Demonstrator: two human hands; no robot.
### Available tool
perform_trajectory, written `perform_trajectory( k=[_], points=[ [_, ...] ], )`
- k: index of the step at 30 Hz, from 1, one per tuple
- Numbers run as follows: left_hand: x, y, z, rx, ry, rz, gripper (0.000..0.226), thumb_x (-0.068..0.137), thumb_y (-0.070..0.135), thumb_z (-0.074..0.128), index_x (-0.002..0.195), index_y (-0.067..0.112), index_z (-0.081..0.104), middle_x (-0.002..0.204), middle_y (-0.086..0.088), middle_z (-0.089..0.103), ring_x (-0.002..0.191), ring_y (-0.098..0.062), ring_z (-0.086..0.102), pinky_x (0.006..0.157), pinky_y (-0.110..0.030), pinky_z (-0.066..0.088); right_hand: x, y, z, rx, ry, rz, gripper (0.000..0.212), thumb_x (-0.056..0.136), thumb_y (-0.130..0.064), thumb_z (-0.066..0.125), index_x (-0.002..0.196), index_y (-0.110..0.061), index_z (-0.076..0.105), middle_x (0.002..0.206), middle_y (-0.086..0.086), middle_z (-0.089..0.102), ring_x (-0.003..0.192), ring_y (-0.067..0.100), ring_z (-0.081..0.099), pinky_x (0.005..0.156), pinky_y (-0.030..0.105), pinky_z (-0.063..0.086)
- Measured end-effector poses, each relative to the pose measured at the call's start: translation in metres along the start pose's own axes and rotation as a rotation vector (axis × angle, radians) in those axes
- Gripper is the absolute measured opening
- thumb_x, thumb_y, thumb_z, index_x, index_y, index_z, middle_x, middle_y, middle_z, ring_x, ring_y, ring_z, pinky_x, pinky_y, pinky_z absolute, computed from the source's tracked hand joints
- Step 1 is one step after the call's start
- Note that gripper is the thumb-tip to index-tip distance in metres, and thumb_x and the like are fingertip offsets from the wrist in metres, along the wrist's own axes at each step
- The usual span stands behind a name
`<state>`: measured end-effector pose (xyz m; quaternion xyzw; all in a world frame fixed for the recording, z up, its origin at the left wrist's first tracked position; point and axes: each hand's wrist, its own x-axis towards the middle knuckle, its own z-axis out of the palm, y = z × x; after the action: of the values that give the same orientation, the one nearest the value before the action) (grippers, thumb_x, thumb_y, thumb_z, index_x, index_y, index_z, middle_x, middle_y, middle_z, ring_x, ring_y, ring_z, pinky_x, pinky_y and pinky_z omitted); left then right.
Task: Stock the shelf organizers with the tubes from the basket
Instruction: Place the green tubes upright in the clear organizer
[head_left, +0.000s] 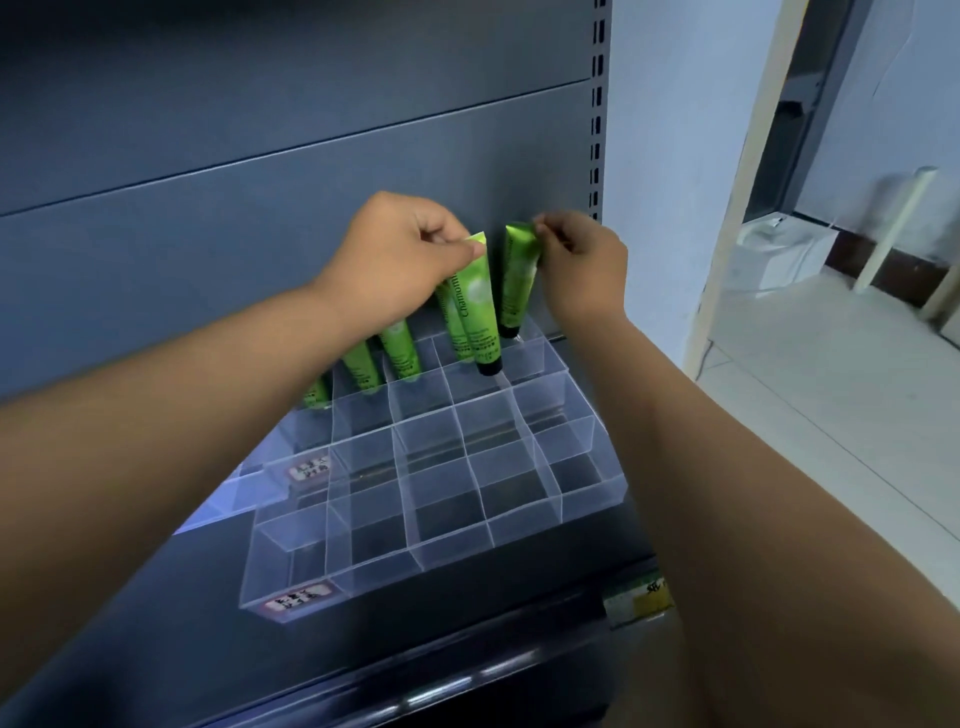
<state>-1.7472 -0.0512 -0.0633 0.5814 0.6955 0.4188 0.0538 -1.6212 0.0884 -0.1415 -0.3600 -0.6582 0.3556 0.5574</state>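
A clear tiered organizer (457, 499) with many square compartments stands on the dark shelf. Several green tubes (400, 351) stand cap-down in its back row. My left hand (400, 254) pinches the flat top end of a green tube (480, 306) whose black cap hangs just above the second row. My right hand (582, 260) pinches the top corner of another green tube (517, 280), cap-down at the back row's right end. The basket is out of view.
The grey back panel (260, 234) rises right behind the organizer. A slotted upright (597, 104) marks the shelf's right end. A price label (636, 603) is fixed to the shelf's front edge. Tiled floor and white boxes (779, 249) lie to the right.
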Motion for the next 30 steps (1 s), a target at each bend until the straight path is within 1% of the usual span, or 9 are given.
perform_trajectory(
  k=[5, 7, 9, 14, 17, 21, 23, 25, 30],
  points=[
    [0.006, -0.014, -0.004, -0.040, 0.035, -0.017, 0.017, 0.088, 0.028, 0.080, 0.085, 0.012, 0.079, 0.072, -0.004, 0.064, 0.065, -0.008, 0.052, 0.066, -0.029, 0.050, 0.010, 0.017, 0.011, -0.064, -0.099, -0.038, 0.018, 0.096, -0.013, 0.062, 0.102, -0.015, 0.079, 0.088, -0.009, 0.069, 0.087, 0.010, 0.065, 0.077, 0.015, 0.047],
    [0.006, -0.018, -0.006, -0.039, 0.041, -0.018, 0.015, 0.087, 0.030, 0.080, 0.082, 0.015, 0.079, 0.075, -0.013, 0.066, 0.066, -0.012, 0.053, 0.064, -0.036, 0.053, 0.011, 0.020, 0.015, -0.088, -0.117, -0.080, 0.017, 0.094, -0.011, 0.063, 0.101, -0.013, 0.079, 0.089, -0.007, 0.070, 0.089, 0.011, 0.065, 0.077, 0.014, 0.046],
    [0.004, -0.022, -0.007, -0.031, 0.036, -0.021, 0.015, 0.087, 0.031, 0.080, 0.080, 0.017, 0.079, 0.078, -0.018, 0.068, 0.064, -0.015, 0.054, 0.061, -0.039, 0.054, 0.010, 0.022, 0.019, -0.102, -0.127, -0.121, 0.016, 0.093, -0.009, 0.063, 0.099, -0.010, 0.078, 0.091, -0.001, 0.073, 0.087, 0.013, 0.065, 0.079, 0.022, 0.049],
    [0.000, -0.026, -0.004, -0.030, 0.040, -0.021, 0.014, 0.088, 0.026, 0.080, 0.084, 0.012, 0.079, 0.065, 0.002, 0.060, 0.054, -0.002, 0.046, 0.057, -0.019, 0.043, 0.005, 0.024, 0.025, -0.174, -0.160, -0.174, 0.017, 0.094, -0.009, 0.062, 0.100, -0.008, 0.078, 0.096, 0.004, 0.076, 0.087, 0.017, 0.065, 0.078, 0.027, 0.049],
    [-0.003, -0.027, -0.003, -0.034, 0.034, -0.016, 0.016, 0.088, 0.025, 0.079, 0.086, 0.010, 0.079, 0.062, 0.005, 0.058, 0.052, 0.001, 0.045, 0.055, -0.016, 0.040, 0.006, 0.025, 0.029, -0.173, -0.166, -0.182, 0.017, 0.094, -0.008, 0.061, 0.099, -0.009, 0.077, 0.097, 0.006, 0.075, 0.091, 0.022, 0.066, 0.078, 0.028, 0.049],
    [-0.005, -0.025, -0.006, -0.043, 0.029, 0.004, 0.016, 0.089, 0.022, 0.079, 0.086, 0.007, 0.078, 0.062, 0.010, 0.059, 0.051, 0.004, 0.047, 0.055, -0.012, 0.040, 0.007, 0.025, 0.030, -0.213, -0.160, -0.176, 0.017, 0.094, -0.011, 0.062, 0.100, -0.012, 0.078, 0.101, 0.007, 0.072, 0.091, 0.012, 0.058, 0.071, -0.001, 0.031],
    [-0.006, -0.024, -0.007, -0.045, 0.027, 0.005, 0.015, 0.089, 0.022, 0.079, 0.086, 0.008, 0.078, 0.062, 0.010, 0.059, 0.050, 0.003, 0.047, 0.053, -0.013, 0.040, 0.007, 0.022, 0.028, -0.200, -0.164, -0.162, 0.018, 0.093, -0.009, 0.063, 0.102, -0.013, 0.078, 0.103, 0.006, 0.071, 0.092, 0.009, 0.056, 0.073, -0.004, 0.030],
    [-0.006, -0.025, -0.009, -0.049, 0.028, -0.002, 0.015, 0.089, 0.023, 0.080, 0.085, 0.009, 0.078, 0.061, 0.010, 0.059, 0.050, 0.002, 0.046, 0.052, -0.016, 0.041, 0.006, 0.020, 0.027, -0.187, -0.173, -0.155, 0.023, 0.091, -0.004, 0.062, 0.103, -0.014, 0.078, 0.106, 0.005, 0.069, 0.093, 0.010, 0.057, 0.076, -0.003, 0.032],
    [-0.010, -0.026, -0.013, -0.045, 0.027, -0.014, 0.014, 0.089, 0.022, 0.080, 0.085, 0.009, 0.078, 0.057, 0.014, 0.058, 0.050, 0.001, 0.047, 0.050, -0.016, 0.041, 0.004, 0.017, 0.028, -0.182, -0.179, -0.157, 0.027, 0.090, 0.000, 0.060, 0.101, -0.015, 0.079, 0.106, 0.003, 0.070, 0.094, 0.011, 0.061, 0.085, 0.015, 0.043]
  ],
)
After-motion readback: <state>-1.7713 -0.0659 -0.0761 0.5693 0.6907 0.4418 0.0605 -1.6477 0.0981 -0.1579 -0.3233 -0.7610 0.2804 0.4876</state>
